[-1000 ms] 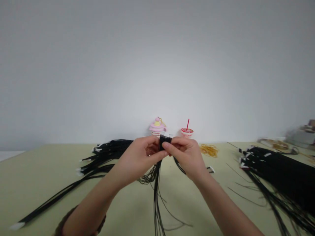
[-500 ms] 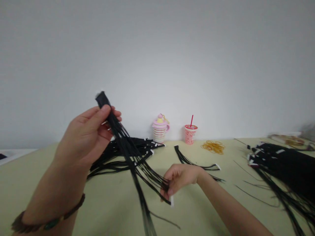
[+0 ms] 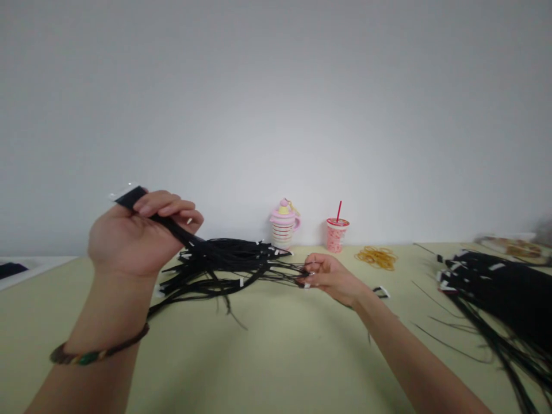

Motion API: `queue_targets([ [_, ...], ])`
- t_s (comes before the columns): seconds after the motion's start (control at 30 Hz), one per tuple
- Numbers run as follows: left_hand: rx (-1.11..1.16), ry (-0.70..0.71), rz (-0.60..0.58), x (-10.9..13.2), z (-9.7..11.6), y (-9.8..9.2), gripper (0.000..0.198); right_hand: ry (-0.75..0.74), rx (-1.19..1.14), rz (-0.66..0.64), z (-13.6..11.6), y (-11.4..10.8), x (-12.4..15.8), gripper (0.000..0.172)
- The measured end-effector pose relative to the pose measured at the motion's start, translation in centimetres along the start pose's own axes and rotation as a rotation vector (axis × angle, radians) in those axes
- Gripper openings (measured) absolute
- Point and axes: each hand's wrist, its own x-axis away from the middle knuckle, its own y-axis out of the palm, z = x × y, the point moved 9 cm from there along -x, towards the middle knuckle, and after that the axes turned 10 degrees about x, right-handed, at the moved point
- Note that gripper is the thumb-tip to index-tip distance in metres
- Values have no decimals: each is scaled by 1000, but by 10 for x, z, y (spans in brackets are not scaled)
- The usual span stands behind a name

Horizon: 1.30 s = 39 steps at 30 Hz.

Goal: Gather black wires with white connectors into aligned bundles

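My left hand (image 3: 138, 236) is raised on the left, its fingers closed round one end of a black wire bundle (image 3: 183, 234) with a white connector at its tip. The strands run down to the right, passing in front of other bundles. My right hand (image 3: 332, 279) pinches thin black strands with a white end piece; overlap hides how all of them join. Behind lies a pile of black wire bundles (image 3: 233, 253) with white connectors. Another white-tipped bundle (image 3: 382, 292) is mostly hidden by my right hand and forearm.
A pink striped cup (image 3: 283, 227) and a pink cup with a red straw (image 3: 336, 234) stand by the wall. Yellow rubber bands (image 3: 376, 257) lie to their right. A large heap of black wires (image 3: 509, 287) covers the right of the table, loose wires beside it.
My left hand has moved left and turned over, with the bundle's end now pointing left. My right hand has moved up and away across the table, drawing the strands nearly level.
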Motion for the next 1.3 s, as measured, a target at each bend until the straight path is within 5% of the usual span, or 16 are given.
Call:
queue_targets([
  [0.13, 74, 41, 12, -2, 0, -13, 26, -78, 22, 12, -10, -7, 3, 39],
  [0.23, 46, 105, 38, -5, 3, -24, 44, -138, 90, 36, -18, -12, 4, 34],
  [0.33, -84, 122, 103, -7, 3, -34, 37, -206, 208, 74, -32, -15, 6, 24],
  [0.47, -397, -120, 322, -6, -17, -63, 10, -328, 442, 129, -66, -17, 15, 8],
  [0.63, -561, -447, 446, 4, -49, -88, 28, -411, 760, 173, -102, -15, 31, 30],
  [0.73, -592, -483, 428, 5, -58, -86, 32, -450, 863, 236, -117, -12, 40, 34],
  [0.9, -608, -435, 363, 2, -59, -82, 27, -443, 899, 91, -124, 8, 45, 10],
  [0.93, -629, -433, 338, 1, -60, -82, 23, -444, 880, 158, -128, 3, 46, 6],
  [1.1, -735, -492, 256, 6, -69, -81, 12, -376, 638, 502, -134, -39, 54, 42],
  [1.3, -827, -629, 184, 19, -91, -75, 20, -570, 467, 682, -154, -62, 77, 19],
])
